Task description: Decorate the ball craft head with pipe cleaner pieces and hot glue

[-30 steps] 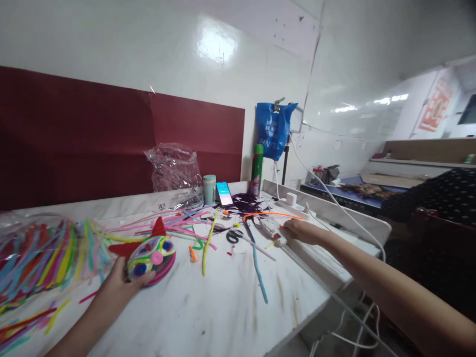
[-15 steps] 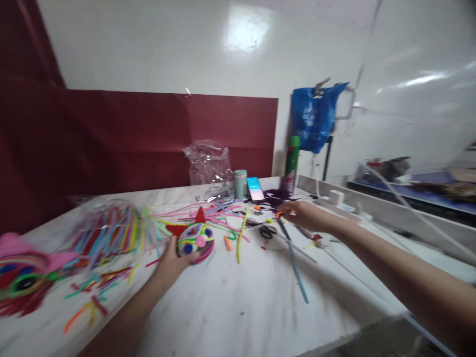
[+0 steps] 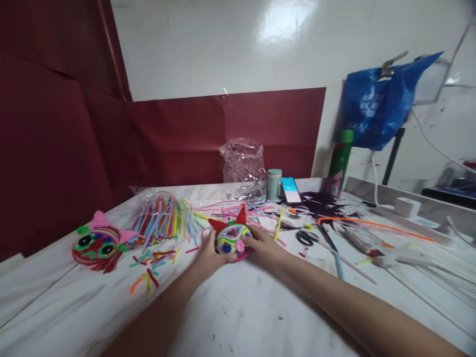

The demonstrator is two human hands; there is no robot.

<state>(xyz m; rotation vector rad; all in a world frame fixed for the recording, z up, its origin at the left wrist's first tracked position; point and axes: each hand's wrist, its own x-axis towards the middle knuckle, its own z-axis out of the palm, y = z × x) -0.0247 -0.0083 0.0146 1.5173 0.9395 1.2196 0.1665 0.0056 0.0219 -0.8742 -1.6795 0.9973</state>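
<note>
Fuzzy face: Seen from the head camera, a small fuzzy face [image 3: 231,235] of coiled, brightly coloured stems sits between two bare hands near the middle of the worktop [image 3: 238,317]; whether its base touches the surface is hidden.
Left hand: The left hand [image 3: 208,255] grips the face's left edge, fingers behind and thumb along the lower front.
Right hand: The right hand [image 3: 266,248] closes on the opposite edge, thumb on the front near the eye; its other fingers are mostly hidden.
Ears and nose: Two pointed red ears [image 3: 242,216] rise clear of the fingers, and a pink nose [image 3: 239,246] stands out between the hands.
Careful handling: Even, light pressure at the rim seems wisest, since a hard squeeze could bend the coils or shift the nose; the left hand can steady while the right adjusts.
Left of the hands: A second face [image 3: 97,245] with pink ears lies well apart, near a bundle of coloured stems [image 3: 159,220] and scattered offcuts [image 3: 152,277].
Right of the hands: Black-handled scissors [image 3: 305,238], a long orange stem [image 3: 336,219] and what looks like a glue gun [image 3: 397,258] lie apart from the fingers; keeping forearm and sleeve off the gun's tip appears prudent.
Back edge: A lit phone [image 3: 291,190] leans beside a pale green cup [image 3: 274,184].
</note>
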